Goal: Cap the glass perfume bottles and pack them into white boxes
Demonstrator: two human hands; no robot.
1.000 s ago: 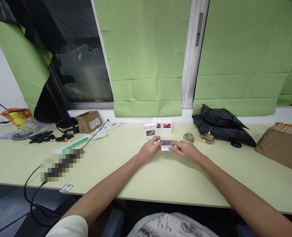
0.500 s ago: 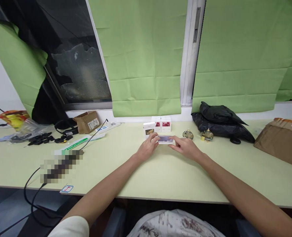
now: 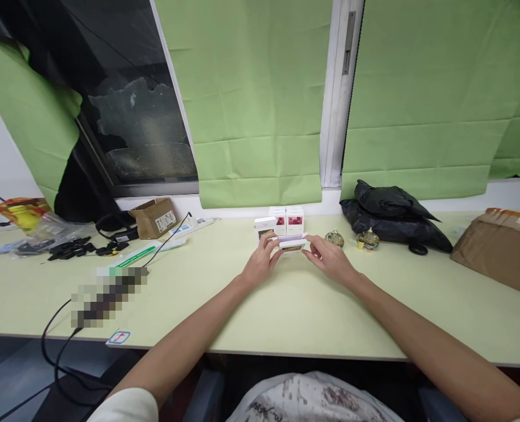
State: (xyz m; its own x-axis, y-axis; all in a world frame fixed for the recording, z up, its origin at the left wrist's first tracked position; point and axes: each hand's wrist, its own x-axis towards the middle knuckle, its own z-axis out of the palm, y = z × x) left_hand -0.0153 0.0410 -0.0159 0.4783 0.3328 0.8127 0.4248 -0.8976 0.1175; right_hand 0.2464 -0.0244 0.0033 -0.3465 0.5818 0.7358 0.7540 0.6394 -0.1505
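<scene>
A small white box [image 3: 291, 246] with a picture on its front is between my hands, just above or on the table; I cannot tell which. A pale lavender flap or edge shows along its top. My left hand [image 3: 262, 258] grips its left end, thumb in front and fingers at the top. On the right end, my right hand [image 3: 330, 258] has its thumb and fingers closed in the same way. Behind the left fingers stands another white box [image 3: 265, 222], partly covered. Two white boxes with red pictures [image 3: 294, 221] stand at the back.
Two round, ornate glass-like bottles [image 3: 367, 239] stand right of my hands. Beyond them lie black plastic bags [image 3: 391, 220] and a large brown carton [image 3: 497, 252]. On the left are a small open cardboard box [image 3: 154, 218], black parts [image 3: 72, 247] and cables. Green curtains [image 3: 260, 105] hang behind.
The box between my hands has tilted, so its pictured front now shows instead of the dark opening. A lavender edge has appeared at its top. Both hands stay at its ends.
</scene>
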